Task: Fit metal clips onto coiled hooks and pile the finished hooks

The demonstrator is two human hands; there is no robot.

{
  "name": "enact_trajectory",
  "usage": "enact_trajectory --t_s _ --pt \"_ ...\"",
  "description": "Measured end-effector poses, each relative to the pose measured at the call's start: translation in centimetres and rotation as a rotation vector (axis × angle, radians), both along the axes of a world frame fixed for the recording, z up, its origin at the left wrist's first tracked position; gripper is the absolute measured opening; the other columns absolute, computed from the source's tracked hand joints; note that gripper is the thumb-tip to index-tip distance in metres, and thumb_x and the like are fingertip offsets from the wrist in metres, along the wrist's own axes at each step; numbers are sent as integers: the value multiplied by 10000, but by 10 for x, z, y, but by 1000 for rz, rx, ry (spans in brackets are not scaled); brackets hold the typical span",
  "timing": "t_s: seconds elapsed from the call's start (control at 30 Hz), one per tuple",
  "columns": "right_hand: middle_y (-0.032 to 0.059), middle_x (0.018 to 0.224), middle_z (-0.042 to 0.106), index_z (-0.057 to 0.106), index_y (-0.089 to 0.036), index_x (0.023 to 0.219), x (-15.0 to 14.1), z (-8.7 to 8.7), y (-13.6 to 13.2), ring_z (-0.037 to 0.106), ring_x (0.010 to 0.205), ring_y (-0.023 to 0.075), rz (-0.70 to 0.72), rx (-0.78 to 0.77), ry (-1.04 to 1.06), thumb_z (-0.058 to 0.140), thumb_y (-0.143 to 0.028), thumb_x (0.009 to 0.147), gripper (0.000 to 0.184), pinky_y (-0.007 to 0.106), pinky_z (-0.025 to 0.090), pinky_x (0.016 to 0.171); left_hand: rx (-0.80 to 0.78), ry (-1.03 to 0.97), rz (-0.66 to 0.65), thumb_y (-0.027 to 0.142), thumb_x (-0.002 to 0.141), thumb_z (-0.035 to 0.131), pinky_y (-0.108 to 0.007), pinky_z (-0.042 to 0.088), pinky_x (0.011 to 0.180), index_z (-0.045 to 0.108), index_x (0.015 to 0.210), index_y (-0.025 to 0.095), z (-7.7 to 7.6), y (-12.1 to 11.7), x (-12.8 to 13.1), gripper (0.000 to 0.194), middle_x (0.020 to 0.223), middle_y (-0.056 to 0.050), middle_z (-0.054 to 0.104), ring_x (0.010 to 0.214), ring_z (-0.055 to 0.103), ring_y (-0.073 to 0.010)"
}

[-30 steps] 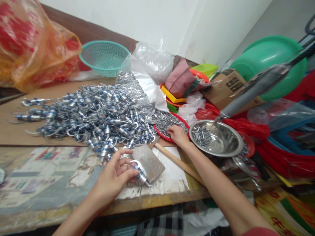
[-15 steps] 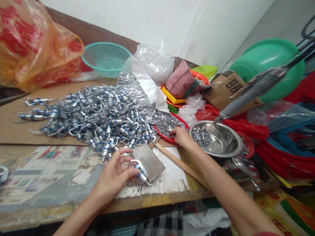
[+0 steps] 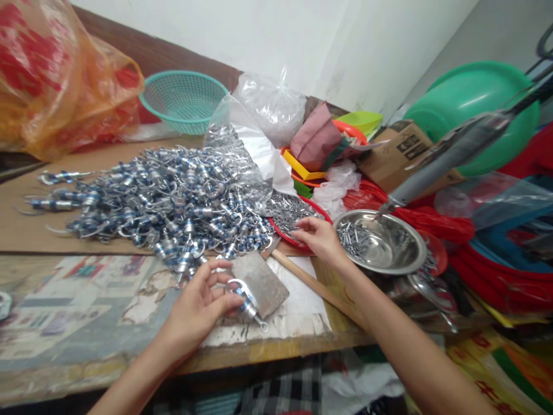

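In my left hand (image 3: 205, 300) is a silver hook bolt (image 3: 247, 302) with blue bands, gripped between thumb and fingers. Its curved hook points up and a small ring sits at its lower end, in front of a flat grey metal block (image 3: 261, 282). My right hand (image 3: 318, 239) is over the near edge of a red tray (image 3: 283, 235) of small silver metal pieces (image 3: 287, 210). Its thumb and fingertips are brought together; whatever they hold is too small to make out. A big pile of similar hook bolts (image 3: 173, 199) lies beyond my left hand.
A wooden-handled hammer (image 3: 317, 288) lies beside the block. To the right, a steel bowl (image 3: 401, 248) holds several nails or pins, beneath a grey lever arm (image 3: 444, 155). A teal basket (image 3: 185, 101), plastic bags and green basins stand behind.
My right hand has lifted slightly and drawn back from the small metal pieces in the red tray. My left hand still holds the hook bolt in nearly the same place.
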State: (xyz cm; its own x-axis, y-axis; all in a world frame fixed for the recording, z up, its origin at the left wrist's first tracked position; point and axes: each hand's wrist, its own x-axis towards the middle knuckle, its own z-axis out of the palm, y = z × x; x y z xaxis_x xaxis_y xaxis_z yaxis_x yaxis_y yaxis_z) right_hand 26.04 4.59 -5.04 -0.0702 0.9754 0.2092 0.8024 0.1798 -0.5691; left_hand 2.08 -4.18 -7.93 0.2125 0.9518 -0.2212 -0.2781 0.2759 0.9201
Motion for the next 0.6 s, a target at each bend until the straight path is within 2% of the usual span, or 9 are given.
enact_trajectory --t_s 0.07,0.17,0.2,0.27,0.43,0.53,0.6 --pt "-6 671 645 589 -140 963 -23 7 -20 622 569 110 146 -97 175 598 -198 752 219 231 513 550 3 -2 0 184 611 730 -245 491 533 421 1015 210 0 0 0 510 773 42 572 611 587 -117" --pt "-48 641 602 580 -166 954 -55 13 -45 589 556 80 471 -369 529 608 -69 679 292 195 488 536 26 6 -5 189 624 726 -261 497 548 422 1026 216 -1 0 0 505 777 38 574 639 603 -135" --pt "-58 634 590 581 -175 953 -62 13 -50 576 557 72 539 -430 576 597 -34 667 319 187 477 541 33 7 -6 189 626 726 -266 500 553 422 1027 217 -1 0 0 504 777 38 573 654 610 -143" --pt "-68 632 584 580 -190 974 -72 10 -54 565 568 65 588 -466 581 582 -3 662 364 175 457 552 37 3 -3 186 623 727 -270 504 557 422 1022 217 -2 0 0 503 770 42 567 664 619 -151" --pt "-43 663 630 579 -183 1031 -81 -6 -58 612 614 95 507 -318 646 590 -18 669 398 201 478 593 43 -16 -18 164 633 716 -257 511 561 420 1017 221 -2 1 1 488 799 37 585 642 624 -132" --pt "-12 741 678 584 -199 1081 -87 -15 -66 650 689 122 468 -137 607 567 -44 701 411 238 512 653 60 -20 -20 169 648 709 -262 520 567 420 1029 225 -4 1 0 482 820 34 586 638 622 -127" --pt "6 836 693 589 -222 1104 -91 -17 -72 653 769 129 458 40 533 550 -61 737 403 257 518 715 73 -19 -16 171 653 709 -251 519 560 426 1031 221 -4 1 0 474 839 25 590 653 624 -127"
